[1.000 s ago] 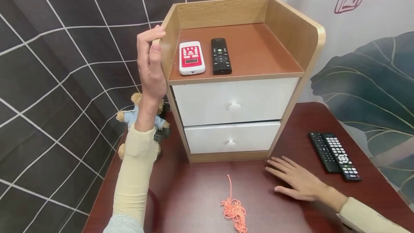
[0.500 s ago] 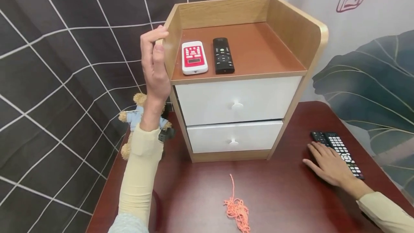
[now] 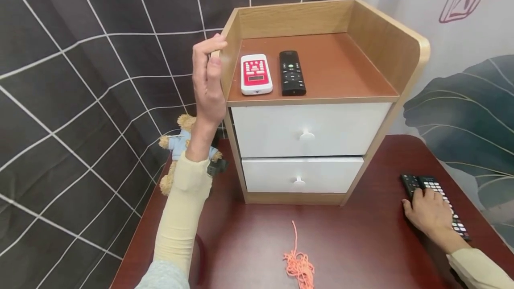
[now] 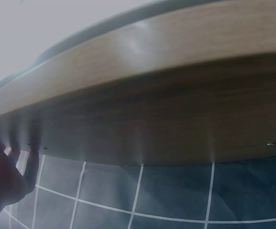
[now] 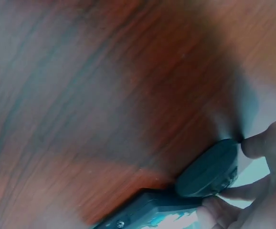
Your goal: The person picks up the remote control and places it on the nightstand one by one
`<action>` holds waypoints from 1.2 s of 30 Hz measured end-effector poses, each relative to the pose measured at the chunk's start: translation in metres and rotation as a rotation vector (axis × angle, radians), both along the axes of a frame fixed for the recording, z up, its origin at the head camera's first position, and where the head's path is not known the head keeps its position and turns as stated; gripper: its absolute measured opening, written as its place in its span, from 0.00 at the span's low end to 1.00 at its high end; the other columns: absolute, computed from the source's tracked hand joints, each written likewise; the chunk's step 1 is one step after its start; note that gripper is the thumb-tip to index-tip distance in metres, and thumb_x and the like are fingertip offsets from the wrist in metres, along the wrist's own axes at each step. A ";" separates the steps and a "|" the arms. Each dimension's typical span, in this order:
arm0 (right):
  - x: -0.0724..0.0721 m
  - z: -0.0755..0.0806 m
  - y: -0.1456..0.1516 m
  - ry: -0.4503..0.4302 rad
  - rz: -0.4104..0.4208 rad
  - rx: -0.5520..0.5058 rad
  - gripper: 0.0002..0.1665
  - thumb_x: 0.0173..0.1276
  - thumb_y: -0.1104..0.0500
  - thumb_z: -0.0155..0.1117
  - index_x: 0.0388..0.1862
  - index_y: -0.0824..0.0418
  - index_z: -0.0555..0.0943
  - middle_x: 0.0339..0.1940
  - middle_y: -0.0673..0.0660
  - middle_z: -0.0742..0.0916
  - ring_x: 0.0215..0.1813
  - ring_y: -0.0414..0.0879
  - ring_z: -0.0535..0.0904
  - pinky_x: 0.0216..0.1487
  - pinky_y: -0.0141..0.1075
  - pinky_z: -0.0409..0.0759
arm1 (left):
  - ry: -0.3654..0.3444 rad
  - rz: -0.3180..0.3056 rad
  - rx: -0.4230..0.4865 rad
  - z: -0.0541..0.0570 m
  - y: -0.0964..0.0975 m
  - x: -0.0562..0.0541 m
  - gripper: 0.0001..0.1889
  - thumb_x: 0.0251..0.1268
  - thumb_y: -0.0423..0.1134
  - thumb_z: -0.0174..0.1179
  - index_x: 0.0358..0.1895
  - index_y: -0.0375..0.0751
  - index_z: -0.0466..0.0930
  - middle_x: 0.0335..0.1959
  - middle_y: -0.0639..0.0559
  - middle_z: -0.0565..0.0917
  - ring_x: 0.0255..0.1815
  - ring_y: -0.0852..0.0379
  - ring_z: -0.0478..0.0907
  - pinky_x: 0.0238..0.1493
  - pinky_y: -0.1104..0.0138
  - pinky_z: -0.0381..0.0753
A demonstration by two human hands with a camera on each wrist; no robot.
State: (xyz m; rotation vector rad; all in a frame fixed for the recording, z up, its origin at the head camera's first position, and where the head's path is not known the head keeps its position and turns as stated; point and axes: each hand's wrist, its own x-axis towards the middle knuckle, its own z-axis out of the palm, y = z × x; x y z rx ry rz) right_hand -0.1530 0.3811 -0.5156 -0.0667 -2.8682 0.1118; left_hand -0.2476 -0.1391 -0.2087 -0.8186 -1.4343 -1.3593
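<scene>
At the upper left of a small wooden cabinet (image 3: 295, 198) with two white drawers, my left hand (image 3: 210, 86) grips the front edge of the side panel. In the left wrist view, my left hand's fingers (image 4: 31, 169) reach along that panel. On the table at the right, my right hand (image 3: 431, 213) is over two remote controls lying side by side. It pinches the black remote control (image 5: 209, 169) between thumb and fingers. The other remote control (image 3: 458, 224), black with pale buttons, lies against it, partly hidden by the hand.
On the cabinet's top lie a white-and-red remote control (image 3: 256, 75) and a black remote control (image 3: 292, 72). A tangle of orange string (image 3: 299, 269) lies on the table's front. Behind my left arm is a teddy bear (image 3: 179, 142) in blue. Dark checked fabric (image 3: 80, 124) hangs at the left.
My right hand has moved right, from beside the cabinet's base to the pair of remote controls, and its fingers have bent around one. My left hand keeps its place on the cabinet.
</scene>
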 end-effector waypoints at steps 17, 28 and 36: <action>0.005 0.011 0.006 -0.161 0.188 -0.012 0.34 0.60 0.54 0.66 0.60 0.73 0.71 0.45 0.77 0.80 0.43 0.70 0.78 0.38 0.63 0.77 | -0.004 0.000 -0.004 0.000 0.001 0.001 0.24 0.65 0.41 0.40 0.51 0.22 0.73 0.55 0.31 0.74 0.69 0.55 0.70 0.77 0.60 0.64; 0.034 0.009 -0.009 -0.013 0.560 0.122 0.31 0.51 0.50 0.77 0.55 0.55 0.81 0.44 0.47 0.83 0.43 0.43 0.80 0.41 0.47 0.82 | -0.001 -0.006 -0.005 -0.002 0.002 0.002 0.24 0.65 0.42 0.40 0.51 0.22 0.73 0.55 0.32 0.74 0.69 0.54 0.70 0.76 0.60 0.64; 0.043 0.019 -0.051 0.136 0.758 0.139 0.32 0.45 0.52 0.77 0.53 0.51 0.81 0.42 0.40 0.80 0.41 0.34 0.74 0.39 0.39 0.80 | 0.003 0.005 0.000 -0.001 0.001 0.000 0.25 0.64 0.42 0.40 0.50 0.21 0.73 0.55 0.31 0.74 0.68 0.54 0.70 0.77 0.60 0.64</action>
